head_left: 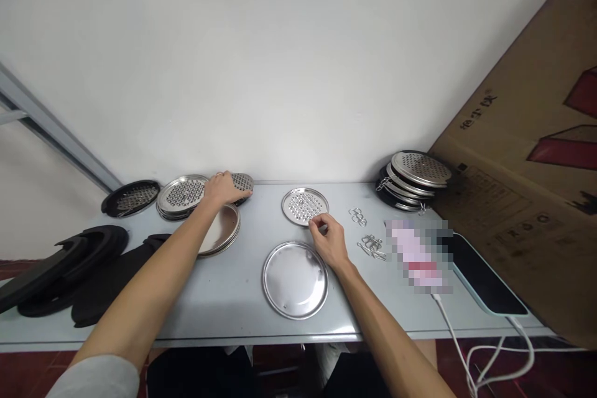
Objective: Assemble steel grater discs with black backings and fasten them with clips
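My left hand reaches to the back left, its thumb and fingers around a perforated metal grater disc; the palm hides part of that disc. Just in front of the wrist lies a stack of plain metal discs. My right hand is closed in a pinch at the near edge of another grater disc. Whatever sits between those fingertips is too small to make out. Close to the right wrist, a smooth round metal plate rests flat on the table.
Stacked grater discs and a black-rimmed one line the left wall side. Black curved parts lie nearer. Wire rings, metal hooks, assembled graters, a phone and a cardboard box occupy the right.
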The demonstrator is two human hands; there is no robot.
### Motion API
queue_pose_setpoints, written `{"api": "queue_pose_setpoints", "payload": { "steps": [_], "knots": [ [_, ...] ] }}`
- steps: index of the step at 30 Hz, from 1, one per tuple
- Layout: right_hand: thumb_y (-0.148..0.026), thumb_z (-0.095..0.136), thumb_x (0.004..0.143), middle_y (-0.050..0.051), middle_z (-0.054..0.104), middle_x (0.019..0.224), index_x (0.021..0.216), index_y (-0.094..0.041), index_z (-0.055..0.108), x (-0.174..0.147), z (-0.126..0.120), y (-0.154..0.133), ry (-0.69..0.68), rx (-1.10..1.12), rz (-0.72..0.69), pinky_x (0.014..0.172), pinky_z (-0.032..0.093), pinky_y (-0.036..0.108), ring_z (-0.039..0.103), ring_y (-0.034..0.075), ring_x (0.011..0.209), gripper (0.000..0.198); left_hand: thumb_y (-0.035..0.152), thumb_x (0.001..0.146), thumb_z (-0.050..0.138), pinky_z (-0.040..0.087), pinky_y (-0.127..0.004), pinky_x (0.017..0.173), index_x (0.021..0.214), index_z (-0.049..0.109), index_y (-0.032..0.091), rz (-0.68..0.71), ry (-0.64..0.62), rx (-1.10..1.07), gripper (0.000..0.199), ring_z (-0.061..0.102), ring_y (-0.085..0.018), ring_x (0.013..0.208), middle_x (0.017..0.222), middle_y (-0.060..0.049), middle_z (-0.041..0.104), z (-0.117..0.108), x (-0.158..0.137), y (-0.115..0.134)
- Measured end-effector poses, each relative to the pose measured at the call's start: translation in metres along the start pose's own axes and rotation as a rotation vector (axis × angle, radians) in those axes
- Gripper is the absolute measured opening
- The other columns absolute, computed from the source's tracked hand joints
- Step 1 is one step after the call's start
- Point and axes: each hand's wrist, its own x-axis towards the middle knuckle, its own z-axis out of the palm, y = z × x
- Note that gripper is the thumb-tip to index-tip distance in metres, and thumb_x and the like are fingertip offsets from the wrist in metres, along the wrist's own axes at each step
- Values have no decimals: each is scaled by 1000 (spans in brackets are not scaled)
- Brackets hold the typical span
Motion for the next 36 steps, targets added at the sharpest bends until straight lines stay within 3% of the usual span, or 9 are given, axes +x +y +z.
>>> {"api": "queue_pose_setpoints", "payload": {
  "steps": [4, 8, 11, 13, 15, 18, 22, 27, 36],
  "knots": [
    [-30, 57, 89, 2, 65, 76, 74, -21, 63, 1, 0, 1, 18, 12, 8, 69, 45, 32, 60, 20, 73, 18, 74, 64, 67, 48, -49, 96, 127, 60, 6, 3, 7, 15, 93, 57, -45, 122, 130, -28, 62, 1, 3, 7],
    [-30, 57, 89, 2, 65, 77, 73, -21, 62, 2, -1, 0, 31, 23, 16, 68, 45, 31, 60, 19, 73, 19, 71, 68, 65, 48, -50, 96, 124, 61, 6, 22, 54, 25, 86, 58, -45, 119, 124, -27, 65, -13, -3, 14],
    [-31, 58, 90, 1, 65, 77, 73, -21, 62, 3, -3, 0, 55, 31, 25, 70, 45, 31, 60, 19, 73, 20, 70, 70, 65, 44, -51, 104, 134, 55, 10, 89, 122, -4, 88, 54, -43, 126, 134, -23, 60, -30, -21, 20],
    [-32, 57, 91, 2, 64, 78, 74, -21, 63, 4, -5, 0, 83, 34, 30, 71, 44, 32, 59, 20, 74, 21, 70, 71, 66, 43, -50, 108, 140, 52, 14, 210, 129, -119, 90, 54, -40, 128, 140, -19, 58, -38, -47, 25],
    [-33, 56, 92, 2, 63, 78, 75, -21, 63, 6, -6, 0, 114, 38, 34, 72, 44, 32, 58, 20, 75, 22, 71, 71, 69, 43, -47, 111, 142, 51, 18, 388, 15, -289, 90, 55, -36, 129, 144, -14, 57, -39, -83, 31],
    [-35, 53, 94, 2, 61, 77, 75, -21, 61, 7, -8, 1, 146, 43, 38, 71, 43, 32, 58, 20, 75, 25, 69, 69, 74, 49, -45, 105, 143, 50, 27, 651, -274, -449, 89, 58, -33, 126, 144, -9, 57, -27, -142, 41],
    [-35, 53, 96, 1, 62, 78, 75, -22, 62, 4, -8, -1, 132, 41, 19, 72, 43, 32, 58, 20, 76, 26, 67, 57, 82, 44, -53, 111, 144, 52, 27, 757, -340, -373, 100, 51, -40, 133, 149, -11, 53, 5, -193, 52],
    [-35, 52, 97, 1, 61, 77, 74, -22, 61, 0, -6, -2, 108, 33, 0, 72, 43, 31, 58, 19, 76, 27, 64, 57, 83, 35, -55, 116, 143, 52, 22, 822, -284, -282, 100, 47, -41, 135, 148, -14, 52, 32, -196, 65],
    [-40, 48, 99, 2, 60, 77, 72, -23, 57, 0, -9, -3, 101, 37, 5, 69, 44, 30, 56, 19, 76, 33, 64, 66, 79, 21, -63, 122, 150, 45, 25, 863, -283, -262, 99, 39, -41, 144, 156, -15, 44, 43, -182, 72]
  ]
}}
